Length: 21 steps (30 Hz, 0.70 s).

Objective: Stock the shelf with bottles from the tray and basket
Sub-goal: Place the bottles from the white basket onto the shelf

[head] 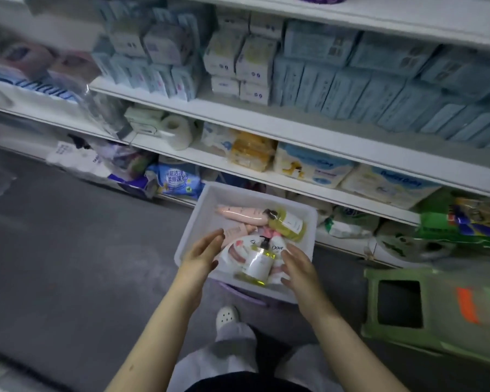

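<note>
Flanking pump btl (259,261): both hands (203,257) (297,267)

White tray (203,205), purple basket (246,294) edge beneath. Inside: a yellow bottle (258,264) with white label and black pump, a pink bottle (242,215). Pale blue packs (365,91) on the white shelf (266,120); the blurred stool (441,335) looks green with an orange patch.

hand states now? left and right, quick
Left hand: open, holding nothing.
Right hand: open, beside the clear yellow pump bottle, not gripping it.
</note>
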### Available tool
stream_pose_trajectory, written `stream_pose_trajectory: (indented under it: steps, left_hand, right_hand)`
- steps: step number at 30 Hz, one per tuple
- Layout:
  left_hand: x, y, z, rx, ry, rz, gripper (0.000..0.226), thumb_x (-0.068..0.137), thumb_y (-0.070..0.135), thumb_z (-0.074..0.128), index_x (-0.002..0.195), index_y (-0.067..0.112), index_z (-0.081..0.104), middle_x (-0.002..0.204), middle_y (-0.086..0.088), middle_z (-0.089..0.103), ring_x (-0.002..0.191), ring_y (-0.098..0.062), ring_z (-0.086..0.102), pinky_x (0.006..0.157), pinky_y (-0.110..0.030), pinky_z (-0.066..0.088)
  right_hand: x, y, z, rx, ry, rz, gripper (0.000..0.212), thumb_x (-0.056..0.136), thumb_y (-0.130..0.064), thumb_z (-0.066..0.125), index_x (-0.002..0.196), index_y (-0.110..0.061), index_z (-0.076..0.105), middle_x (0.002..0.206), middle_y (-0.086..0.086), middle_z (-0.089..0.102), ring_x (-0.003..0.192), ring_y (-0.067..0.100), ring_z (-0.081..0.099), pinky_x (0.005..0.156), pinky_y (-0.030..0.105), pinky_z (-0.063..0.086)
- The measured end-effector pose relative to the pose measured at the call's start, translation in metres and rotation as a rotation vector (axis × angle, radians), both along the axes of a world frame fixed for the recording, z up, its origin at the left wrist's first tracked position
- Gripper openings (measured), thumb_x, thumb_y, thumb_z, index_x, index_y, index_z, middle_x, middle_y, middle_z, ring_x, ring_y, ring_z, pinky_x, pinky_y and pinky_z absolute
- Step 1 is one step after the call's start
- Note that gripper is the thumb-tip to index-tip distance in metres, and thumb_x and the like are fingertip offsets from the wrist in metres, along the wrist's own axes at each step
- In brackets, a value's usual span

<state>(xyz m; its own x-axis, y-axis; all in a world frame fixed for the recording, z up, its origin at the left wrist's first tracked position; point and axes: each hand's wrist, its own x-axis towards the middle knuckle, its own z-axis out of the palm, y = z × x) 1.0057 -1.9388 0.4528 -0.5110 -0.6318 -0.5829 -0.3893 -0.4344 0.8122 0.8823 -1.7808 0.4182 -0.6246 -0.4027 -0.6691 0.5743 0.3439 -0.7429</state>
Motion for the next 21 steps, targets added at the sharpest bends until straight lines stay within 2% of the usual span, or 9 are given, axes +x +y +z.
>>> stream_pose_trajectory:
  steps: [3, 5, 7, 9, 11, 13, 17, 19, 21]
  left_hand:
    - [0.006, -0.017, -0.026, 0.074, -0.078, -0.054, 0.019, 0.094, 0.035, 0.059, 0.113, 0.034, 0.064, 0.125, 0.006, 0.062, 0.118, -0.016, 0.055, 0.100, -0.035, 0.045]
    - [0.004, -0.023, -0.044, 0.100, -0.107, -0.095, 0.013, 0.095, 0.032, 0.059, 0.106, 0.035, 0.064, 0.121, 0.008, 0.063, 0.115, -0.014, 0.056, 0.095, -0.032, 0.046]
    - [-0.001, -0.027, -0.069, 0.117, -0.113, -0.155, 0.017, 0.096, 0.032, 0.057, 0.112, 0.033, 0.064, 0.119, 0.012, 0.064, 0.113, -0.009, 0.056, 0.089, -0.026, 0.046]
    - [-0.011, -0.028, -0.103, 0.154, -0.144, -0.191, 0.027, 0.095, 0.033, 0.058, 0.121, 0.028, 0.063, 0.119, 0.012, 0.065, 0.113, -0.006, 0.057, 0.087, -0.023, 0.045]
    - [-0.021, -0.026, -0.121, 0.168, -0.177, -0.191, 0.034, 0.094, 0.032, 0.060, 0.127, 0.022, 0.060, 0.121, 0.008, 0.064, 0.109, -0.006, 0.058, 0.087, -0.023, 0.044]
    - [-0.032, -0.021, -0.148, 0.209, -0.216, -0.188, 0.041, 0.094, 0.032, 0.061, 0.132, 0.020, 0.056, 0.125, 0.005, 0.060, 0.105, -0.007, 0.056, 0.089, -0.023, 0.041]
    - [-0.053, -0.011, -0.186, 0.284, -0.247, -0.238, 0.049, 0.096, 0.033, 0.058, 0.142, 0.022, 0.045, 0.129, 0.005, 0.052, 0.107, -0.008, 0.049, 0.086, -0.020, 0.038]
    - [-0.059, -0.008, -0.200, 0.296, -0.267, -0.274, 0.052, 0.097, 0.035, 0.055, 0.146, 0.022, 0.041, 0.135, 0.002, 0.049, 0.108, -0.008, 0.047, 0.084, -0.019, 0.037]
    - [-0.062, -0.007, -0.211, 0.301, -0.279, -0.293, 0.053, 0.098, 0.037, 0.053, 0.147, 0.023, 0.039, 0.141, 0.000, 0.047, 0.108, -0.007, 0.046, 0.085, -0.020, 0.037]
  right_hand:
    - [0.004, -0.017, -0.021, 0.050, -0.039, -0.046, 0.029, 0.097, -0.035, 0.055, 0.126, -0.034, 0.050, 0.126, -0.005, 0.056, 0.103, 0.006, 0.057, 0.084, 0.030, 0.048]
    - [0.000, -0.024, -0.039, 0.113, -0.071, -0.071, 0.037, 0.096, -0.038, 0.056, 0.132, -0.035, 0.048, 0.126, -0.004, 0.054, 0.096, 0.003, 0.055, 0.084, 0.032, 0.047]
    - [-0.007, -0.028, -0.065, 0.205, -0.084, -0.091, 0.042, 0.093, -0.042, 0.058, 0.134, -0.035, 0.049, 0.127, -0.002, 0.054, 0.094, 0.006, 0.054, 0.093, 0.038, 0.047]
    - [-0.014, -0.032, -0.102, 0.275, -0.102, -0.101, 0.035, 0.092, -0.046, 0.058, 0.126, -0.040, 0.050, 0.130, -0.002, 0.056, 0.102, 0.013, 0.055, 0.099, 0.041, 0.046]
    - [-0.018, -0.035, -0.120, 0.295, -0.106, -0.088, 0.025, 0.093, -0.045, 0.057, 0.117, -0.041, 0.050, 0.131, -0.001, 0.057, 0.109, 0.017, 0.055, 0.095, 0.039, 0.047]
    - [-0.022, -0.039, -0.145, 0.325, -0.131, -0.077, 0.022, 0.095, -0.041, 0.055, 0.116, -0.038, 0.050, 0.131, -0.001, 0.055, 0.113, 0.019, 0.055, 0.091, 0.036, 0.048]
    - [-0.026, -0.046, -0.186, 0.334, -0.164, -0.022, 0.042, 0.096, -0.045, 0.052, 0.134, -0.028, 0.051, 0.133, -0.002, 0.056, 0.117, 0.020, 0.055, 0.086, 0.034, 0.048]
    - [-0.024, -0.047, -0.199, 0.330, -0.170, 0.003, 0.040, 0.098, -0.044, 0.050, 0.134, -0.028, 0.052, 0.131, -0.003, 0.057, 0.117, 0.020, 0.055, 0.082, 0.032, 0.047]
    - [-0.022, -0.046, -0.206, 0.320, -0.190, 0.011, 0.035, 0.099, -0.042, 0.048, 0.130, -0.028, 0.053, 0.129, -0.002, 0.058, 0.116, 0.020, 0.056, 0.084, 0.033, 0.047]
